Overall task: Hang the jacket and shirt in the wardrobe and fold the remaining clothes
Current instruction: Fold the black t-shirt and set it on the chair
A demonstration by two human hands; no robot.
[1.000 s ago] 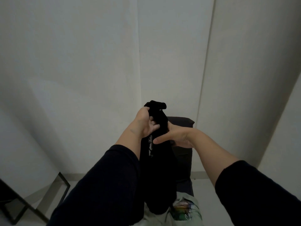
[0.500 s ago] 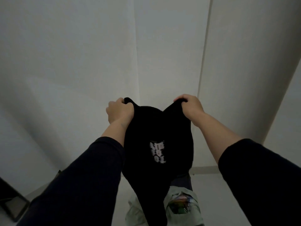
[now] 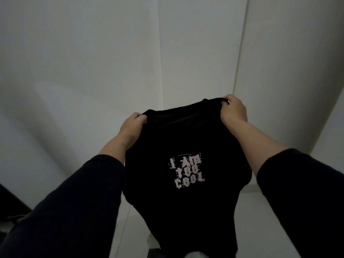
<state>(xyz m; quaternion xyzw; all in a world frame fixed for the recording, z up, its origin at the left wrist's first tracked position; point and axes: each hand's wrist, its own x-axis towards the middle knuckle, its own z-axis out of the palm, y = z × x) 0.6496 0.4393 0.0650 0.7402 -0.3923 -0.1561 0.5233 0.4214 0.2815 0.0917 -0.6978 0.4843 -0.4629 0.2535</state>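
A person holds up a black T-shirt (image 3: 178,198) with both arms stretched out in front of a pale wall (image 3: 89,58), seen from a head-worn camera that looks forward and down. The left hand (image 3: 132,127) is closed in a fist around the top left corner of the garment, the fingers curled over the bunched fabric. The right hand (image 3: 234,112) is closed the same way on the top right corner and sits a little higher and farther away, so the upper edge of the T-shirt slopes up from left to right between the two fists. That edge is pulled fairly taut, with a shallow fold running just below it. The cloth hangs spread open below the hands and narrows toward the bottom of the view, clear of the floor as far as can be seen. A pale printed slogan (image 3: 187,171) reading "I AM TOO COOL" sits in the middle of the side facing the camera. Dark long sleeves (image 3: 70,207) cover both forearms to just short of the wrists. A vertical seam in the wall (image 3: 240,53) runs down behind the right hand. A dark object (image 3: 11,205) at the near left edge is too dim to identify.
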